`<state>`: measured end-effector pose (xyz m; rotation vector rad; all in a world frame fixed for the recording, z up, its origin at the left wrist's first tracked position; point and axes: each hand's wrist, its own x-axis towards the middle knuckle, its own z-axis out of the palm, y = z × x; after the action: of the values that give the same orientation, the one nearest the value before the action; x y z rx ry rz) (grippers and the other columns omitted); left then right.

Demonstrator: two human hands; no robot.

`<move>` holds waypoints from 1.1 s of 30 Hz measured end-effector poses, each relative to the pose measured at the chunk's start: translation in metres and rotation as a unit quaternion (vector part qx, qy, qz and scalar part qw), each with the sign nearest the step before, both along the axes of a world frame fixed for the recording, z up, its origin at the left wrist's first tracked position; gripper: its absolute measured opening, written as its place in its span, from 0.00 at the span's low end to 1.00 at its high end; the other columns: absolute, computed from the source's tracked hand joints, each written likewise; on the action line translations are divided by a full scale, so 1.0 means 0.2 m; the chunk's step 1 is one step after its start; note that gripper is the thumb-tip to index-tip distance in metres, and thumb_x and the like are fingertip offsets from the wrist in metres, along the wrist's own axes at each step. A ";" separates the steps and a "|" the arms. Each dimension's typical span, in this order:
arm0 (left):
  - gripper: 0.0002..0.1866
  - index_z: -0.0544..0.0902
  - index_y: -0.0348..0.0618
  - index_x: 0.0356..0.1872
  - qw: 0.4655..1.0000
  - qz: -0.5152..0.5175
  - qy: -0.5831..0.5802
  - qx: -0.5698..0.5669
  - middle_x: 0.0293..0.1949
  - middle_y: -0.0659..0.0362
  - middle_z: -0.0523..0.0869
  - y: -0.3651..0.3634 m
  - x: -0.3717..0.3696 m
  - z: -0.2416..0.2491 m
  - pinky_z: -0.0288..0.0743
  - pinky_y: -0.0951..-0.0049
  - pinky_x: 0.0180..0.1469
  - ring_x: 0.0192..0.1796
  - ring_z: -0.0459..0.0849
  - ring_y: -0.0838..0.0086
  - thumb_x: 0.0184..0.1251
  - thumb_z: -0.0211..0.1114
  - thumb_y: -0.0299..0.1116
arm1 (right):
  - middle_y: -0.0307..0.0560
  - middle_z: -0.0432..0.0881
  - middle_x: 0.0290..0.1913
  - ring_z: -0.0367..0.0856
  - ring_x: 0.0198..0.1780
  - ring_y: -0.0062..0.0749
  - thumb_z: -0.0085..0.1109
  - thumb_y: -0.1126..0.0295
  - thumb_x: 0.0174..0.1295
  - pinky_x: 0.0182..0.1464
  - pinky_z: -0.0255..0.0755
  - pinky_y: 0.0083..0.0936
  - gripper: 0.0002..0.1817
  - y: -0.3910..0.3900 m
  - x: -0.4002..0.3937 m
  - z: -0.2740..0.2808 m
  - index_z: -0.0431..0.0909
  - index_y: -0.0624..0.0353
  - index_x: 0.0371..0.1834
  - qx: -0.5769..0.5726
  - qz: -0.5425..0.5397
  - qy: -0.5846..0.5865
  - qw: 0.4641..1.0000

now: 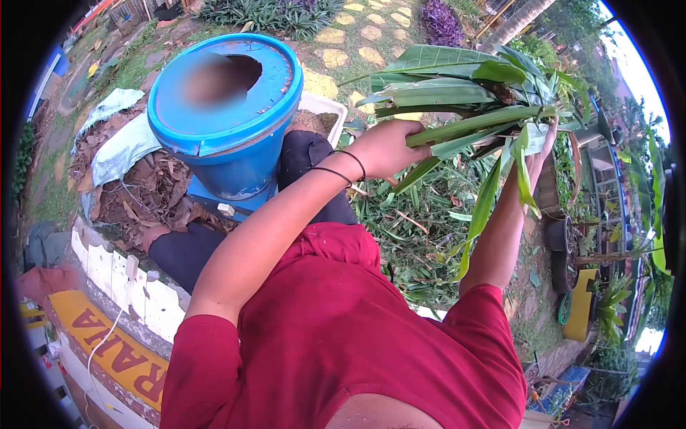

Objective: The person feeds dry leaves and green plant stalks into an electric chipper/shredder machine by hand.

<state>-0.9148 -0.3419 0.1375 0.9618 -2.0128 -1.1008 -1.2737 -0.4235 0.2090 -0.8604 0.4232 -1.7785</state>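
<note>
A bundle of long green leaves (457, 93) is held up in front of me on the right side. My left hand (391, 148), with dark bands around its wrist, is closed around leaf blades at the bundle's lower left edge. At the bundle's right end, my right hand (544, 143) is wrapped about the gathered leaf bases, its fingers partly hidden by foliage. Several long blades hang down beside my right forearm. Left of the bundle stands a blue plastic bucket (232, 170) with a blue lid (207, 118) that has a round hole in it.
Cut leaves (421, 222) lie heaped below my arms. A white tub (337, 127) shows behind the bucket. Dry brown leaves (143, 189) and a pale sack (123, 159) are at the left. A low white wall (118, 275) and yellow sign (107, 343) stand lower left.
</note>
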 end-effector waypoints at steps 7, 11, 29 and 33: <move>0.27 0.85 0.41 0.53 0.996 -0.054 0.009 0.070 0.41 0.49 0.89 -0.01 -0.04 -0.06 0.79 0.64 0.50 0.42 0.88 0.63 0.68 0.67 0.55 | 0.50 0.88 0.44 0.88 0.42 0.42 0.57 0.64 0.69 0.48 0.84 0.41 0.13 0.01 -0.12 -0.12 0.83 0.58 0.50 -0.023 -0.090 0.075 0.993; 0.23 0.86 0.42 0.50 0.990 -0.080 0.031 0.111 0.29 0.59 0.86 -0.03 -0.10 -0.09 0.79 0.68 0.41 0.32 0.84 0.75 0.69 0.67 0.52 | 0.49 0.87 0.40 0.87 0.38 0.38 0.56 0.64 0.70 0.45 0.84 0.36 0.12 -0.13 -0.20 -0.37 0.81 0.58 0.50 -0.060 -0.401 0.272 0.873; 0.13 0.80 0.42 0.36 0.980 -0.050 0.014 0.191 0.20 0.71 0.71 0.01 0.16 -0.23 0.63 0.80 0.21 0.20 0.69 0.88 0.75 0.66 0.42 | 0.59 0.82 0.56 0.81 0.57 0.56 0.53 0.62 0.65 0.66 0.72 0.58 0.21 0.33 -0.93 -0.34 0.76 0.66 0.56 0.144 -0.294 -0.047 0.944; 0.18 0.86 0.38 0.37 0.982 -0.033 -0.029 0.182 0.23 0.67 0.79 -0.03 0.08 -0.26 0.70 0.72 0.32 0.26 0.74 0.82 0.71 0.67 0.46 | 0.61 0.80 0.59 0.80 0.59 0.59 0.51 0.59 0.66 0.66 0.71 0.61 0.25 0.55 -1.11 -0.21 0.74 0.66 0.60 0.118 -0.393 0.021 0.912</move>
<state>-0.8992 -0.3475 0.0860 1.1256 -1.9376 -1.5287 -1.4949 -0.3139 0.1673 -0.5840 1.1078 -2.3657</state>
